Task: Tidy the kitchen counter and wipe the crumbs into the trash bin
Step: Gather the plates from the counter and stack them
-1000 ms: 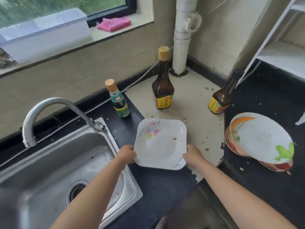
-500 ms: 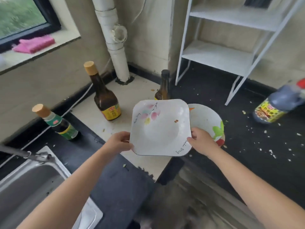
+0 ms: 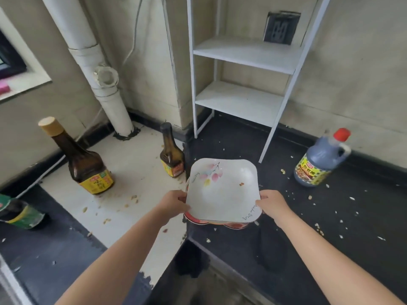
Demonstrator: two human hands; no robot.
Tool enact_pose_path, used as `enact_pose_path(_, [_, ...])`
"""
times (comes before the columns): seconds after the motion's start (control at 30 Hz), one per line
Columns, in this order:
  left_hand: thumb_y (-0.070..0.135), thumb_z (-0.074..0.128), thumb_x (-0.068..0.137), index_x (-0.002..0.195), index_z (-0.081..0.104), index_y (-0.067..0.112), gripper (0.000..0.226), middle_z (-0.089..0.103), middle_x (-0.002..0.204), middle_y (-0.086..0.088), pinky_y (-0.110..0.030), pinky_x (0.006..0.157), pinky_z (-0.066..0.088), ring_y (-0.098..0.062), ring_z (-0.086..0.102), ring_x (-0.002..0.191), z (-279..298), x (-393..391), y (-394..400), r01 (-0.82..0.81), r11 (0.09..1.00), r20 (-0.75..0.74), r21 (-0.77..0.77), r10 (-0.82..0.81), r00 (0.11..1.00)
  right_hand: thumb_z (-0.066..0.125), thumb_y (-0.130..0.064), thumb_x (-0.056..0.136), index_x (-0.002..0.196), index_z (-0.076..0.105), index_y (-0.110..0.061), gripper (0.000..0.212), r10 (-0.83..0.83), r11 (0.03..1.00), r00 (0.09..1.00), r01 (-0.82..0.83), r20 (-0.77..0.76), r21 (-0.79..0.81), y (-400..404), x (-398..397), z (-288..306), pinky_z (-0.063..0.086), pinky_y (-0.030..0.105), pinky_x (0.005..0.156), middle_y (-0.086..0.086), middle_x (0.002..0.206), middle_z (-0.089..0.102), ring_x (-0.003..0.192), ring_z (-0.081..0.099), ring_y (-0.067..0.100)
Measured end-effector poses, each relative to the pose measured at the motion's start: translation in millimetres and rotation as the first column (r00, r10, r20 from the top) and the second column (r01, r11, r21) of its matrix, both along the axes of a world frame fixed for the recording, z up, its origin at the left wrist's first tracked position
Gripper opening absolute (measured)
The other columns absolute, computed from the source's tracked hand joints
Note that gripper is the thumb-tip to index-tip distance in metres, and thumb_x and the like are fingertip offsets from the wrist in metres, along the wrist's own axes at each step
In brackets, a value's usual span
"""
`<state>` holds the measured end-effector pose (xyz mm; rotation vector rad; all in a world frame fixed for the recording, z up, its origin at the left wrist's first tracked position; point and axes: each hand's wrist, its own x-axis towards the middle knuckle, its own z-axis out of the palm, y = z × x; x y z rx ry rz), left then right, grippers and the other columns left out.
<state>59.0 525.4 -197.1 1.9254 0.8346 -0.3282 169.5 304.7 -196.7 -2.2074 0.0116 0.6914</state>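
1. Square white plate point(image 3: 222, 190) with a pink flower print is held over the inner corner of the counter point(image 3: 330, 216), above a stack of coloured plates point(image 3: 231, 224) whose rims peek out beneath
2. Left hand point(image 3: 174, 203) grips its left edge, right hand point(image 3: 273, 204) pinches its right edge
3. One crumb point(image 3: 241, 184) lies in the plate; more crumbs point(image 3: 317, 226) dot the black counter
4. Two brown sauce bottles point(image 3: 88, 166) stand on the pale corner section, a red-capped jug point(image 3: 319, 164) near the white rack point(image 3: 242, 100)

I see cursive script along two edges of the square plate point(image 3: 222, 190), too small to read. The bottles' yellow labels point(image 3: 97, 182) carry characters I cannot make out.
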Motion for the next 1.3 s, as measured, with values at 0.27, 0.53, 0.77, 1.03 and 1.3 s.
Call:
enact_pose_path(0.27, [-0.008,0.054,0.08,0.116,0.062,-0.001,0.037,0.056,0.1,-0.007,-0.027,0.079,0.043,-0.022,0.049,0.093,-5,18,6,0.046,0.995,-0.088,0.087,-0.039,0.995,0.042,0.007,0.081,0.061,0.044,-0.003,0.022,0.035,0.998,0.996,-0.029,0.085,-0.062,8,1,-15,0.018,0.029,0.056,0.003,0.057,0.028,0.057,0.026,0.016])
enact_pose_path(0.53, [-0.001,0.056,0.084,0.12,0.062,0.004,0.036,0.062,0.118,-0.011,-0.028,0.09,0.048,-0.023,0.055,0.1,-10,28,4,0.179,0.969,-0.155,0.17,-0.153,0.976,0.041,0.004,0.086,0.053,0.028,-0.012,0.039,0.033,0.986,0.99,-0.01,0.135,-0.166,12,3,-25,0.019,0.022,0.047,0.0,0.056,0.03,0.052,0.027,0.012])
enact_pose_path(0.77, [0.008,0.06,0.086,0.12,0.061,0.006,0.034,0.063,0.117,-0.008,-0.024,0.088,0.048,-0.02,0.057,0.103,-14,24,15,0.284,0.932,-0.195,0.224,-0.242,0.95,0.044,-0.001,0.089,0.056,0.03,-0.015,0.038,0.03,0.963,0.992,0.004,0.122,-0.269,20,-2,-36,0.023,0.017,0.047,-0.003,0.067,0.034,0.058,0.037,0.009])
enact_pose_path(1.03, [0.008,0.058,0.082,0.058,0.042,0.012,0.028,0.039,0.06,0.002,-0.016,0.046,0.026,-0.009,0.037,0.057,-15,21,13,0.38,0.866,-0.247,0.325,-0.31,0.918,0.042,-0.009,0.092,0.093,0.052,-0.005,0.011,0.054,0.937,0.993,-0.014,0.104,-0.35,29,-9,-30,0.034,0.02,0.067,0.014,0.118,0.049,0.085,0.043,0.017])
enact_pose_path(1.3, [0.026,0.045,0.095,0.133,0.044,0.009,0.041,0.048,0.13,-0.011,-0.032,0.093,0.044,-0.026,0.05,0.119,28,46,-21,0.558,0.586,-0.278,0.587,-0.502,0.819,0.042,-0.02,0.095,0.137,0.037,-0.005,0.044,0.243,0.869,0.962,-0.158,0.127,-0.47,7,-22,9,0.039,0.033,0.1,0.013,0.137,0.038,0.125,0.042,0.028])
